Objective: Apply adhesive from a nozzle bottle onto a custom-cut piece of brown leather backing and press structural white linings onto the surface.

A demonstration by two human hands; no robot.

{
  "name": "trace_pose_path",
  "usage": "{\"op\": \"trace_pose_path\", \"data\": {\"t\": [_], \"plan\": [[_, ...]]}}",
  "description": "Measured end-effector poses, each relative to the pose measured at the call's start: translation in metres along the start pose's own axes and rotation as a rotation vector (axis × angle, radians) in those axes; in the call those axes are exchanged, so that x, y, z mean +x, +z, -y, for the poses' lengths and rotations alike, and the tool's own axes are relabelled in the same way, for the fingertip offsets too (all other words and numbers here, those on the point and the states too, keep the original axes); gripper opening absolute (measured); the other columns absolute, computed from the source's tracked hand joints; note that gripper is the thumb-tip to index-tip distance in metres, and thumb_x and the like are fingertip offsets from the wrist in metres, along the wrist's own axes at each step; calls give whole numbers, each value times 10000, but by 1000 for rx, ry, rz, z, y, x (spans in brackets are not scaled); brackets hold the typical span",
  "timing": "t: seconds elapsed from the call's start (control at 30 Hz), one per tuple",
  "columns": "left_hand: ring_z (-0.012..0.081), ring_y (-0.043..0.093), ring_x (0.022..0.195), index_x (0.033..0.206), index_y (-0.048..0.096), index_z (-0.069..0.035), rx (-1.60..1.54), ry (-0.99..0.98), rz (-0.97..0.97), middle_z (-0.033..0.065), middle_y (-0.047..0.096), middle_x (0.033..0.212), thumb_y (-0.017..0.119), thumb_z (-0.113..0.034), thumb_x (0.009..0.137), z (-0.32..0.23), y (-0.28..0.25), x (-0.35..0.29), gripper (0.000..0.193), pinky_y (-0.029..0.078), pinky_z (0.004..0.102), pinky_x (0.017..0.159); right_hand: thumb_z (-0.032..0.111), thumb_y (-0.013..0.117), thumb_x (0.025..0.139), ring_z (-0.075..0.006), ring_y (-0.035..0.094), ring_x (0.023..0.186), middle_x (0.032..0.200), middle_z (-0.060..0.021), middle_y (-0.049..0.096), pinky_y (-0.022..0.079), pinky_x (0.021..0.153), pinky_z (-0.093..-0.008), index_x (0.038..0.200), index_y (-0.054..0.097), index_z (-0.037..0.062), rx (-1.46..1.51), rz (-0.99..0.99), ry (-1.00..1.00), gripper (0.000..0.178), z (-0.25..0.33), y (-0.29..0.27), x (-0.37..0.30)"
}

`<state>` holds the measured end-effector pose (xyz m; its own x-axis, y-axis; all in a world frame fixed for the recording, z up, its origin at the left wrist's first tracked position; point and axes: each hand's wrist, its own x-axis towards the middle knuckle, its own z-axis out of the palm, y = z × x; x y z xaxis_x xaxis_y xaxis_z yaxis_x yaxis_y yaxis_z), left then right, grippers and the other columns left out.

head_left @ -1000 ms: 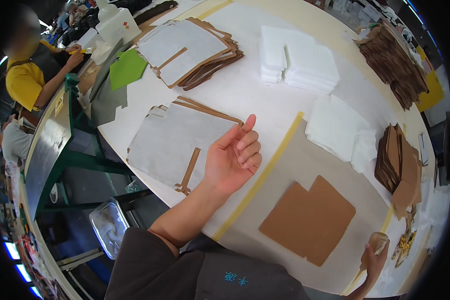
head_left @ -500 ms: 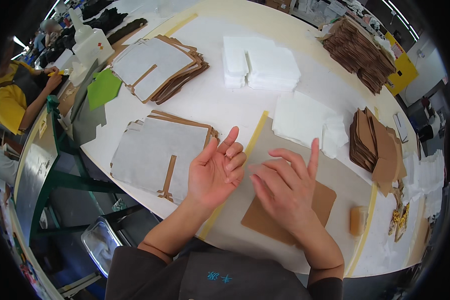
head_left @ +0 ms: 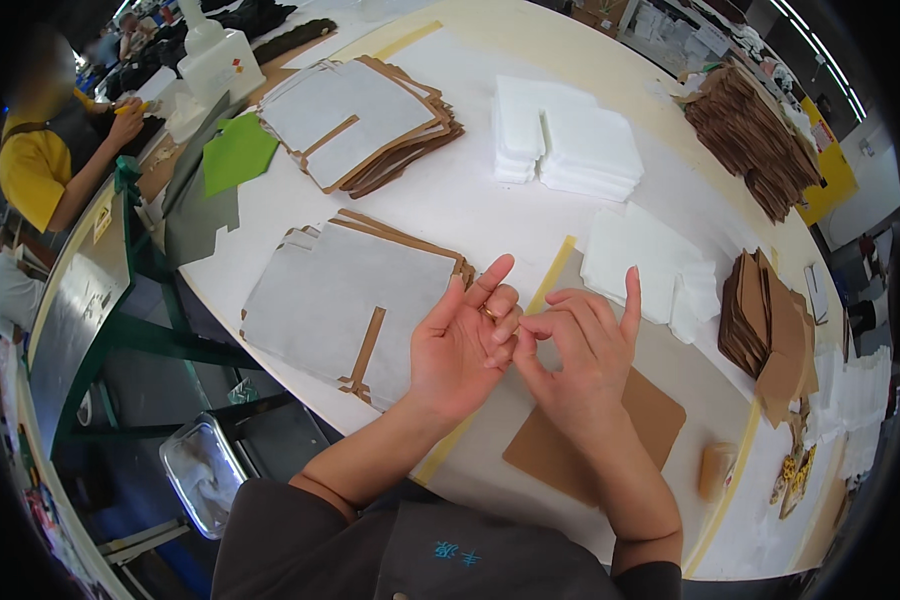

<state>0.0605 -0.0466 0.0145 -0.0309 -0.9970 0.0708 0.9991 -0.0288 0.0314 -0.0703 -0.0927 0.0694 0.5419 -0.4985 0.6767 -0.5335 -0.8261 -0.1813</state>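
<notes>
My left hand (head_left: pixel 458 348) is raised palm up above the table, its index finger and thumb stretched out and the other fingers loosely curled. A ring shows on one finger. Close beside those curled fingertips, my right hand (head_left: pixel 582 365) has its thumb and index finger pinched together; anything between them is too small to make out. Its little finger points up. Under the right hand and wrist lies a brown rounded-corner panel (head_left: pixel 658 418) on a grey mat (head_left: pixel 685 368). Left of my hands rests a stack of brown panels with pale grey facing (head_left: pixel 320 300).
Farther back are another faced stack (head_left: pixel 355 110), white foam-like pieces (head_left: pixel 590 150), thin white sheets (head_left: pixel 635 260) and brown stacks (head_left: pixel 750 135) (head_left: pixel 760 310). An amber block (head_left: pixel 716 470) sits right. At left are a green piece (head_left: pixel 240 155), a white bottle (head_left: pixel 220 70) and a seated person (head_left: pixel 35 165).
My right thumb and index finger have closed into a pinch, and the right hand has come up against the left fingertips. The whole view has shifted slightly.
</notes>
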Motion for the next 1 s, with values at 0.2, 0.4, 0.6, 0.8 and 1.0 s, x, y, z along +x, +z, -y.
{"op": "trace_pose_path", "data": {"t": [0.2,0.4,0.6,0.8,1.0], "plan": [[164,485,797,1378,427,-44,66,75,2,45,488,951,319,-410,1023,-2,1,-3,521,386,251,566,79,713,686,-172,605,836,718,11,540,236,1098,-594,730,558,129,105,6,55,169,1,7,5],[172,489,829,1402,388,-27,173,129,79,78,500,1013,298,-610,961,-6,5,-3,736,404,252,605,74,711,690,-167,563,748,703,20,522,229,1112,-558,736,557,129,123,31,74,170,0,9,7],[202,479,943,1450,318,-28,131,77,139,109,520,1164,266,-733,895,-7,9,-3,899,408,293,757,64,694,695,-166,555,748,738,25,543,238,1112,-540,749,554,138,75,2,106,167,-18,3,13],[253,387,1316,1476,215,7,152,-49,-43,138,389,1433,259,-812,836,-6,31,-4,1040,300,394,1094,69,698,720,-162,609,897,812,26,597,247,1108,-567,825,635,128,63,33,-281,136,-5,3,14],[235,316,1371,1499,48,9,81,-175,66,132,329,1459,221,-855,804,-8,20,-6,1122,216,375,1147,115,756,676,-151,614,950,830,43,619,248,1111,-590,846,684,149,19,34,-286,188,-3,7,13]]}}
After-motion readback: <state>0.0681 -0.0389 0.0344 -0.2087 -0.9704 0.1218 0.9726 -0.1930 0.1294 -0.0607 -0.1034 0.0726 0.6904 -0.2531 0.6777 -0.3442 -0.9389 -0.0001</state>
